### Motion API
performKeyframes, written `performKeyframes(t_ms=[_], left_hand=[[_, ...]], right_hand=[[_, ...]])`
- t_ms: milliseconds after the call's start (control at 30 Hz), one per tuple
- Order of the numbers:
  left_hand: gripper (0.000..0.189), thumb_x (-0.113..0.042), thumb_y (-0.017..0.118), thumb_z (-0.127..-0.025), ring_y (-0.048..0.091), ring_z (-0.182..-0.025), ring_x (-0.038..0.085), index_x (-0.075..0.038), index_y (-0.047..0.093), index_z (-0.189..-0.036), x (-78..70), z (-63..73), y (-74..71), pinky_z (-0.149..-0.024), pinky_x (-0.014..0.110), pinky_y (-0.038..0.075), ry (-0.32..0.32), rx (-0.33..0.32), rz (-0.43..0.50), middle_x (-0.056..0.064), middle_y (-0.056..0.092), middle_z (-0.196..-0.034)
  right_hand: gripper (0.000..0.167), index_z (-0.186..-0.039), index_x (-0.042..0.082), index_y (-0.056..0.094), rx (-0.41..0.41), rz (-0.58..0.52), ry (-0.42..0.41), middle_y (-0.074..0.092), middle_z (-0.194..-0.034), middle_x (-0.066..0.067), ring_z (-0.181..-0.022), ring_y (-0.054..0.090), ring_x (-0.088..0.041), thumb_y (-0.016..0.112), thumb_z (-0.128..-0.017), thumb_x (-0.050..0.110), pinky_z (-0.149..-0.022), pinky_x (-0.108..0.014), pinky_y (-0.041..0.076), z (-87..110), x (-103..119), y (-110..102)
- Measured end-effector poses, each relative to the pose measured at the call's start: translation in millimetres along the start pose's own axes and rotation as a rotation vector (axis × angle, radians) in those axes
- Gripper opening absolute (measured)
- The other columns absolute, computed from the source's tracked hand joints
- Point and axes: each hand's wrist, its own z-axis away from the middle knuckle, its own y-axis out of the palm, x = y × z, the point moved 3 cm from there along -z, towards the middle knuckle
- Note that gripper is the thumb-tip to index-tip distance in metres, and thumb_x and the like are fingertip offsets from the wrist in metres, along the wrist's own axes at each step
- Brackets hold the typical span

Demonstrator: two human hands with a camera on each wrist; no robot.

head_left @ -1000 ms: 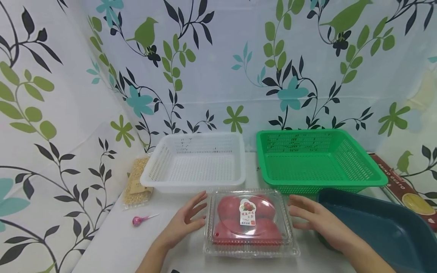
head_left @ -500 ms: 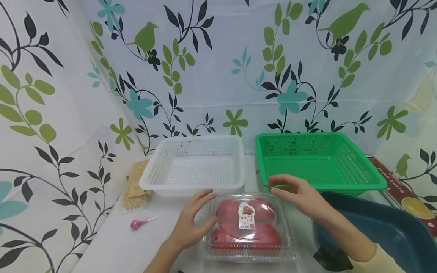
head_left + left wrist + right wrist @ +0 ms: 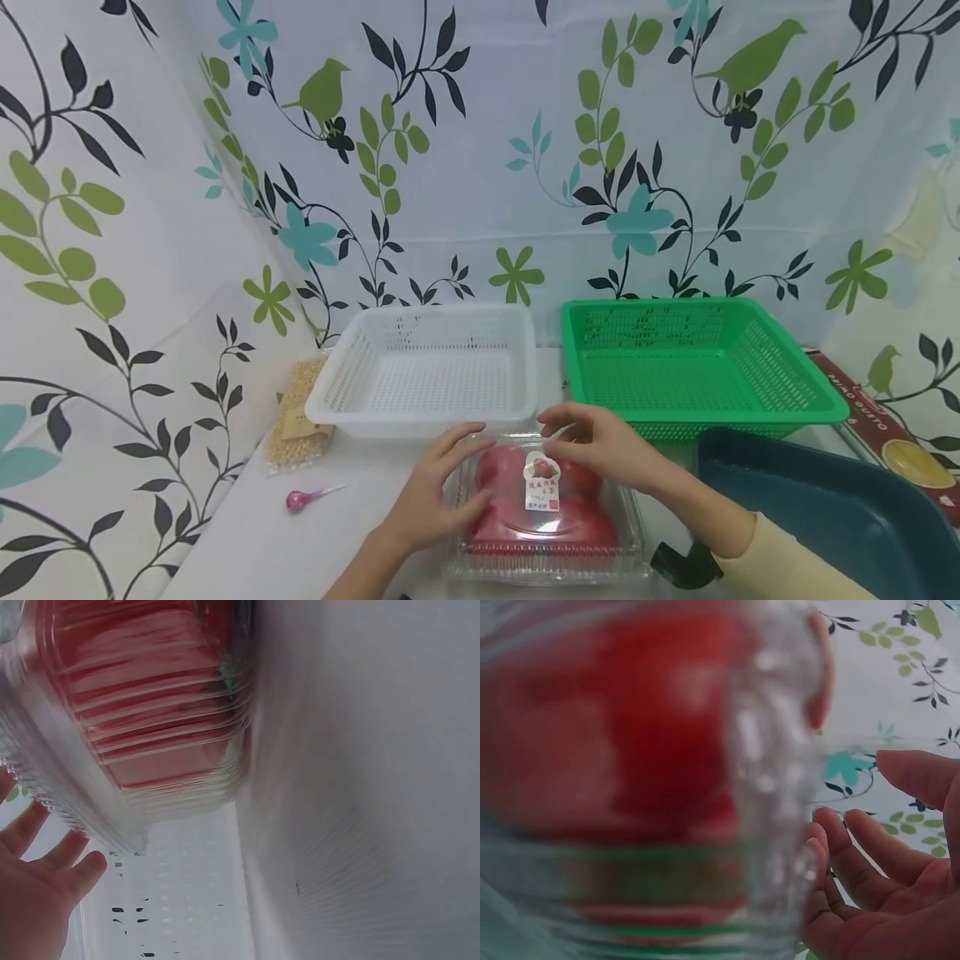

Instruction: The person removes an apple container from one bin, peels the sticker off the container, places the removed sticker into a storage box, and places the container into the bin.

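Observation:
A clear plastic clamshell box (image 3: 480, 571) of red fruit (image 3: 573, 533) lies on the table in front of me, with a white label (image 3: 542, 483) on its lid. My left hand (image 3: 427, 504) is at the box's left side, fingers spread and lightly bent over the lid edge; in the left wrist view its fingertips (image 3: 88, 864) are close to the ribbed rim. Over the back right part of the lid is my right hand (image 3: 611, 450), thumb apart from the loosely bent fingers. Whether either hand presses on the lid I cannot tell.
Behind the box stand a white basket (image 3: 420, 422) and a green basket (image 3: 697, 412). A dark blue tray (image 3: 832, 517) is at the right, with a red-brown pack (image 3: 885, 437) beyond it. At left lie a bag of grains (image 3: 300, 417) and a pink lollipop (image 3: 300, 500).
My right hand has moved from the box's right side up and left, over its back part. My left hand has shifted a little right, onto the lid's left edge. The box has stayed in place.

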Motion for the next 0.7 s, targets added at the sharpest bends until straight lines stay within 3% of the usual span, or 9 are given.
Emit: performKeyframes(t_ms=[200, 467, 700], left_hand=[[0.059, -0.014, 0.08, -0.08, 0.049, -0.132, 0.027, -0.02, 0.062, -0.135, 0.5, 2.5, 1.6, -0.105, 0.051, 0.045, 0.011, -0.001, -0.009, 0.003, 0.053, -0.143], [0.055, -0.019, 0.079, -0.081, 0.048, -0.132, 0.026, -0.018, 0.064, -0.133, 5.2, 8.9, 4.5, -0.104, 0.056, 0.044, -0.049, 0.014, 0.004, 0.001, 0.053, -0.143], [0.056, -0.022, 0.079, -0.082, 0.046, -0.134, 0.022, -0.022, 0.063, -0.135, 6.5, 8.3, 5.0, -0.104, 0.058, 0.043, -0.115, 0.043, 0.026, -0.004, 0.051, -0.145]], right_hand=[[0.04, -0.123, -0.002, 0.064, 0.058, 0.035, -0.015, 0.067, -0.106, -0.007, -0.094, 0.067, -0.021, 0.075, -0.092, 0.021, -0.077, -0.03, 0.057, -2.8, -6.3, 10.1], [0.039, -0.122, 0.002, 0.066, 0.078, 0.111, -0.018, 0.067, -0.105, -0.004, -0.092, 0.065, -0.02, 0.077, -0.091, 0.024, -0.074, -0.03, 0.057, -2.2, -7.0, 14.4], [0.035, -0.12, 0.004, 0.067, 0.085, 0.203, -0.069, 0.067, -0.104, -0.002, -0.09, 0.064, -0.014, 0.076, -0.092, 0.023, -0.075, -0.029, 0.055, -5.1, -4.0, 16.0]])
